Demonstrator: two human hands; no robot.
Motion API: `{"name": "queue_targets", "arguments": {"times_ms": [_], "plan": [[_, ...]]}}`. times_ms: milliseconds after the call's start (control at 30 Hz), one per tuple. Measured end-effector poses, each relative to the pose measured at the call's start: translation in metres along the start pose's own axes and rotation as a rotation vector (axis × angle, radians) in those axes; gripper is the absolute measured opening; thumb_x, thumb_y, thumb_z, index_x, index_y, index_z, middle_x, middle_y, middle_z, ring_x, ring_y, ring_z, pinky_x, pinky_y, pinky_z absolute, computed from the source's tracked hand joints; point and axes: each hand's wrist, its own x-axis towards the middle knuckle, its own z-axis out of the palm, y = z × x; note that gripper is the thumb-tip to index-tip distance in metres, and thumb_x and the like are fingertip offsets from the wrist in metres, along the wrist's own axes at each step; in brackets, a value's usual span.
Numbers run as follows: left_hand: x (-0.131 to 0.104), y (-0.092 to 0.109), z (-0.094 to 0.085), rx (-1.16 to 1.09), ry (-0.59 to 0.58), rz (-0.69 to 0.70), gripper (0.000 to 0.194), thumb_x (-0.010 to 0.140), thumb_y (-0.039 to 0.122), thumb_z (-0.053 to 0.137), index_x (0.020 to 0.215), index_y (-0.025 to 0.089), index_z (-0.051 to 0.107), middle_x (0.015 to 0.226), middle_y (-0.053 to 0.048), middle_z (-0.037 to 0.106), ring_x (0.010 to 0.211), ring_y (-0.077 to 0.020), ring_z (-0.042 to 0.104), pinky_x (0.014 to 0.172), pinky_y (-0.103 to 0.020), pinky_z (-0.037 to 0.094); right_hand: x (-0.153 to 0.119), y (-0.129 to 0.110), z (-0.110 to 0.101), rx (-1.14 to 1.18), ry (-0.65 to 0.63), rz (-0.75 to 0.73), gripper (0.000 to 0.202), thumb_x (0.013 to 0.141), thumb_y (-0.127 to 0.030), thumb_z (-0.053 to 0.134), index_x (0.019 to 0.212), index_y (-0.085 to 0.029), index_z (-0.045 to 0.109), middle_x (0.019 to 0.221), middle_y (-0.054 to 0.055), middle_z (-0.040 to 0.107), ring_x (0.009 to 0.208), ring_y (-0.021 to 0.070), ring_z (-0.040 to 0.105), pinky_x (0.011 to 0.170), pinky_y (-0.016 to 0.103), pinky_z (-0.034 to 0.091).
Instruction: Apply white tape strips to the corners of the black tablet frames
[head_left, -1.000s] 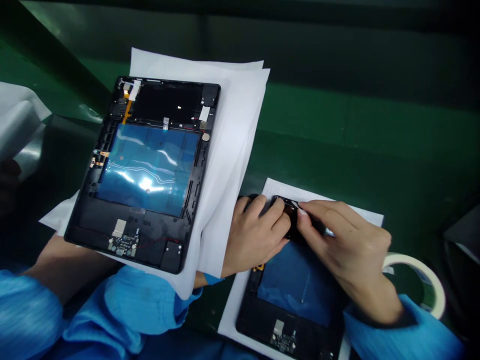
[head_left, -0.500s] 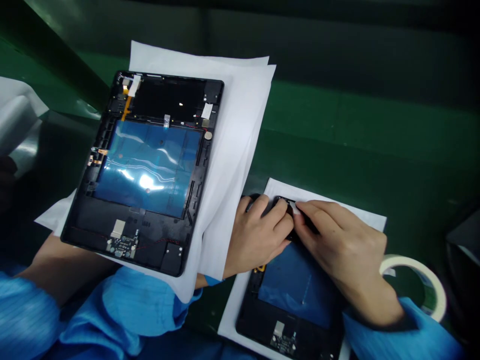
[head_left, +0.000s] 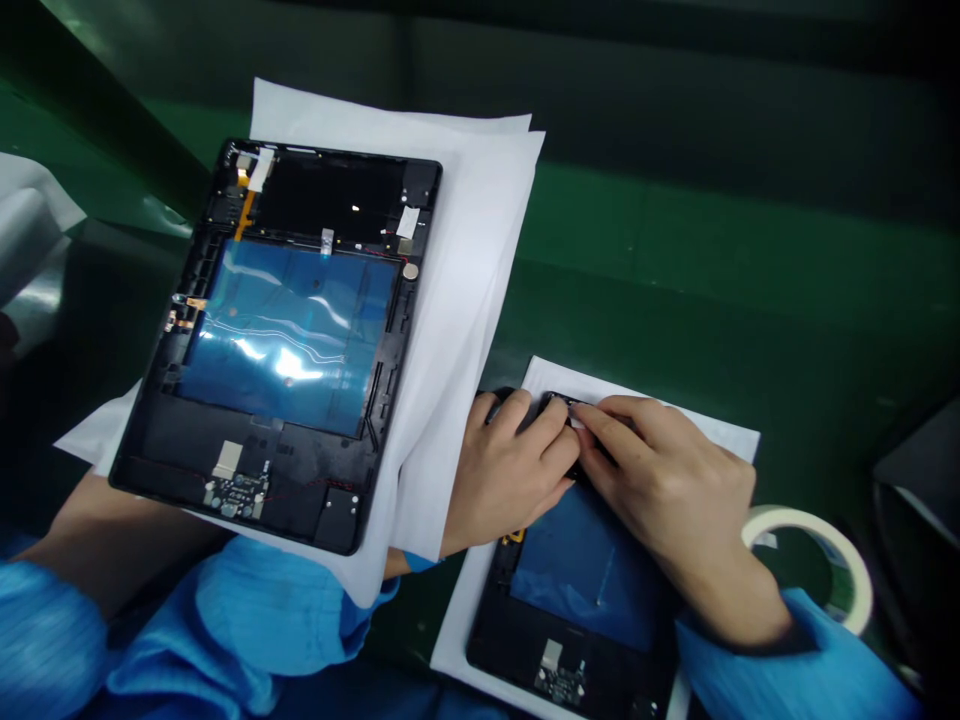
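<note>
My left hand [head_left: 510,475] lies over the top left part of an opened tablet [head_left: 555,625], its bent fingers closed on the frame there. Close to those fingertips, the thumb and forefinger of my right hand [head_left: 667,480] pinch a small white tab [head_left: 576,421] against the tablet's top. Below both hands show the tablet's blue film-covered panel [head_left: 585,580] and a small circuit board [head_left: 561,684]. My hands hide most of its upper end. A white sheet [head_left: 457,630] lies under this tablet.
A second opened tablet [head_left: 300,440] sits tilted on white sheets [head_left: 465,250], above my left forearm. Another person's forearm [head_left: 97,530] reaches beneath it from the left. A roll of cream tape [head_left: 859,580] lies right of my right wrist on the green surface [head_left: 675,260].
The whole view has shifted slightly, so most things sit further left. My right fingers have pressed closer over the white tab, beside my left fingertips.
</note>
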Motion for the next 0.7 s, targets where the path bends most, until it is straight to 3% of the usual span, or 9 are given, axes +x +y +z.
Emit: {"name": "queue_targets", "arguments": {"times_ms": [133, 267, 467, 600, 700], "plan": [[0.000, 0.000, 0.000, -0.004, 0.002, -0.002, 0.033, 0.097, 0.034, 0.053, 0.121, 0.013, 0.062, 0.133, -0.006, 0.059, 0.114, -0.0262, 0.053, 0.088, -0.042, 0.042, 0.003, -0.002, -0.005, -0.028, -0.037, -0.020, 0.015, 0.091, -0.023, 0.062, 0.101, -0.017, 0.069, 0.096, 0.002, 0.071, 0.076, 0.0110, 0.057, 0.052, 0.024, 0.034], [0.000, 0.000, 0.000, -0.011, 0.008, -0.003, 0.033, 0.097, 0.033, 0.053, 0.122, 0.013, 0.062, 0.132, -0.005, 0.061, 0.113, -0.0267, 0.053, 0.086, -0.042, 0.042, 0.008, -0.009, -0.013, -0.094, -0.153, -0.045, 0.017, 0.092, -0.020, 0.056, 0.101, -0.015, 0.070, 0.097, 0.004, 0.069, 0.076, 0.0120, 0.057, 0.047, 0.025, 0.033], [-0.002, -0.003, 0.002, -0.022, 0.013, 0.003, 0.036, 0.094, 0.038, 0.058, 0.120, 0.013, 0.061, 0.134, -0.007, 0.059, 0.115, -0.0271, 0.052, 0.088, -0.042, 0.043, 0.009, -0.018, -0.022, -0.179, -0.270, -0.083, 0.027, 0.089, -0.010, 0.050, 0.110, -0.009, 0.067, 0.110, 0.010, 0.067, 0.082, 0.0169, 0.058, 0.046, 0.027, 0.039], [-0.002, -0.004, 0.002, -0.019, 0.009, -0.002, 0.040, 0.093, 0.042, 0.060, 0.121, 0.013, 0.061, 0.135, -0.007, 0.059, 0.116, -0.0272, 0.051, 0.090, -0.042, 0.043, 0.003, -0.015, -0.021, -0.132, -0.237, -0.118, 0.032, 0.088, -0.007, 0.050, 0.116, -0.005, 0.064, 0.116, 0.012, 0.066, 0.090, 0.0194, 0.060, 0.056, 0.028, 0.050], [-0.001, -0.004, 0.000, 0.033, -0.019, 0.006, 0.045, 0.095, 0.042, 0.057, 0.128, 0.012, 0.057, 0.138, -0.007, 0.057, 0.117, -0.0284, 0.050, 0.092, -0.042, 0.043, -0.016, -0.016, -0.028, 0.003, -0.226, -0.129, 0.035, 0.089, -0.008, 0.050, 0.121, -0.007, 0.063, 0.127, 0.013, 0.063, 0.110, 0.0241, 0.058, 0.076, 0.032, 0.055]]}}
